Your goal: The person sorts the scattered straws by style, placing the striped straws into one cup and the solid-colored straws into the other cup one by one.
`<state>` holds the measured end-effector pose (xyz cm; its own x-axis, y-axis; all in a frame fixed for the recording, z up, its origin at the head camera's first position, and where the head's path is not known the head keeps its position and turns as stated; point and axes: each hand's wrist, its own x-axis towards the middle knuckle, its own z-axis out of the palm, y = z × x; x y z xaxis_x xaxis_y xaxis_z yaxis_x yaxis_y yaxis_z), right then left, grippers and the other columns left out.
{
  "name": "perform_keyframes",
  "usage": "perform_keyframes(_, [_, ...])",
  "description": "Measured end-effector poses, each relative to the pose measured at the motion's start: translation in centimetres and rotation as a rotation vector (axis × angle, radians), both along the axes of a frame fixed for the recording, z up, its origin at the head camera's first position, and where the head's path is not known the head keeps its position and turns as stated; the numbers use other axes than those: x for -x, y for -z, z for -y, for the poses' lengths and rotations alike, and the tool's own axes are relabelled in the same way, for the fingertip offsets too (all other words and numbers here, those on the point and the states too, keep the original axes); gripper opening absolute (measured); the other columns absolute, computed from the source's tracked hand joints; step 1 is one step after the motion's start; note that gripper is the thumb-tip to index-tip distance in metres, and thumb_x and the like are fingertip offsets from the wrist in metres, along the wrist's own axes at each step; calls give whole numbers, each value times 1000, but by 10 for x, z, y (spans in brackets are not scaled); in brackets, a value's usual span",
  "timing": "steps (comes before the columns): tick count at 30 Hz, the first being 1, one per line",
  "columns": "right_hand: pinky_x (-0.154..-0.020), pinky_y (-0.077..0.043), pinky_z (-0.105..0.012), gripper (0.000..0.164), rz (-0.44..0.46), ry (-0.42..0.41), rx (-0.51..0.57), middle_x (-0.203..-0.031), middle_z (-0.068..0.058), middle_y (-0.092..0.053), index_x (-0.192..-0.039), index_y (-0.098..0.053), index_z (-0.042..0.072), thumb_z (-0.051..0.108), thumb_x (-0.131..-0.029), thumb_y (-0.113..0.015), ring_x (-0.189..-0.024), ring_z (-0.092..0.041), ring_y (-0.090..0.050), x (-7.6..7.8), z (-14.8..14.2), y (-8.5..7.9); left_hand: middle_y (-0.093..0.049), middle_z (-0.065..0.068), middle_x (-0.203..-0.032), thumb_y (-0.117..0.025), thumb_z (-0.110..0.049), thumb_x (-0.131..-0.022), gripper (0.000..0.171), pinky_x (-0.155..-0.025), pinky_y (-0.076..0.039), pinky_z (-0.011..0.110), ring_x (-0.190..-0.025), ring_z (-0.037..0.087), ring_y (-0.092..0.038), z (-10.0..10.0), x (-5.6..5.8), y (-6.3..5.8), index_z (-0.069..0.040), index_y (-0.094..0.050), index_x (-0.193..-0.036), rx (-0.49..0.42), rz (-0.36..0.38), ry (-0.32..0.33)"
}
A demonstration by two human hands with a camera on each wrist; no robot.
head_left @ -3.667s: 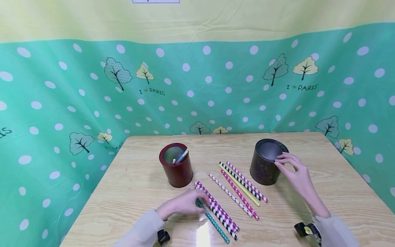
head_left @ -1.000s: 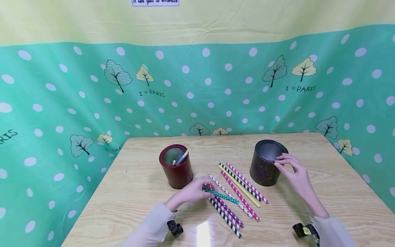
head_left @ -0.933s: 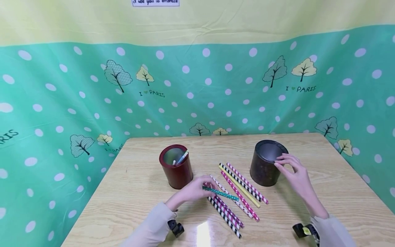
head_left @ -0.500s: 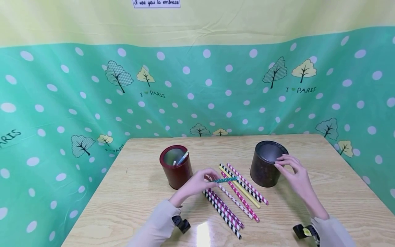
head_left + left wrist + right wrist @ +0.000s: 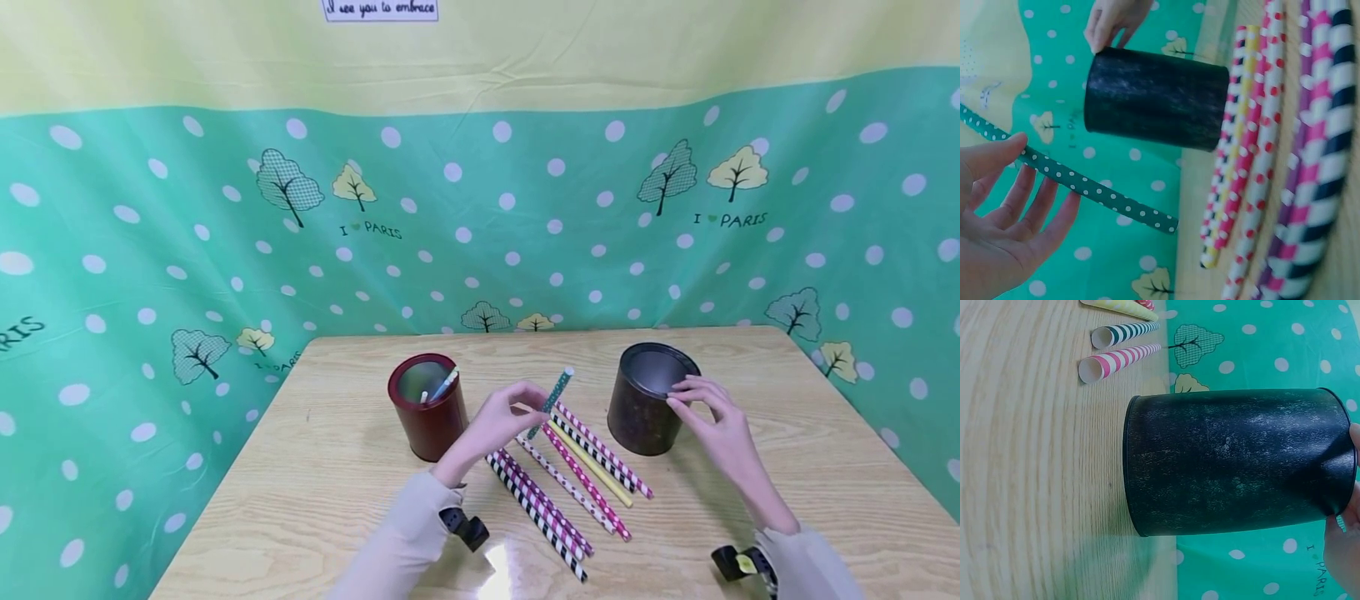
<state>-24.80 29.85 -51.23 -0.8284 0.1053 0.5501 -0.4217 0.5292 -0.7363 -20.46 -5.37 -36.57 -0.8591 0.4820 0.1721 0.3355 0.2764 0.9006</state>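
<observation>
My left hand [image 5: 508, 418] pinches a green paper straw with white dots [image 5: 558, 390], raised above the other straws and tilted upward. In the left wrist view, thumb and fingertips meet on this straw [image 5: 1097, 187]. The thumb and fingers of my right hand [image 5: 722, 427] pinch the near right rim of a black can [image 5: 643, 421]. That can [image 5: 1235, 462] stands upright on the table, and no straw shows inside it. Between the cans lie a pink dotted straw [image 5: 576, 467], a yellow straw [image 5: 596, 464] and several striped or dotted ones.
A dark red can [image 5: 438, 429] stands at the left with a few straws [image 5: 444, 384] inside. The wooden table [image 5: 315, 483] ends at a green dotted cloth [image 5: 420, 275] behind. Black cameras are strapped to both wrists.
My left hand has lifted the green straw from the table, moved it up and right, and turned it from lying flat to pointing upward. The right hand has stayed at the black can.
</observation>
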Motion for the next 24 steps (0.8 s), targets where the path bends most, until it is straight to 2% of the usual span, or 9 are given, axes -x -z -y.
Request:
perform_keyframes(9, [-94, -26, -10, 12, 5, 8, -1, -112, 8, -54, -92, -66, 22, 23, -80, -65, -117, -7, -37, 0, 0, 1, -60, 12, -101, -59, -4, -82, 25, -78, -45, 25, -96, 20, -55, -22, 5, -17, -1, -57, -107, -83, 9, -77])
perform_keyframes(13, [-95, -26, -10, 12, 9, 1, 10, -113, 8, -54, -92, -66, 21, 21, -80, -65, -117, -7, -37, 1, 0, 1, -60, 14, -101, -59, -2, -81, 26, -78, -45, 23, -95, 21, -56, -31, 6, -26, 1, -56, -107, -143, -11, -104])
perform_keyframes(24, [-95, -27, -12, 13, -4, -11, 28, -112, 8, -55, -91, -66, 21, 18, -79, -66, -117, -9, -38, 3, -2, 5, -59, 21, -99, -59, 2, -80, 25, -78, -46, 22, -94, 27, -56, -53, 10, -48, 6, -55, -104, -303, -65, -111])
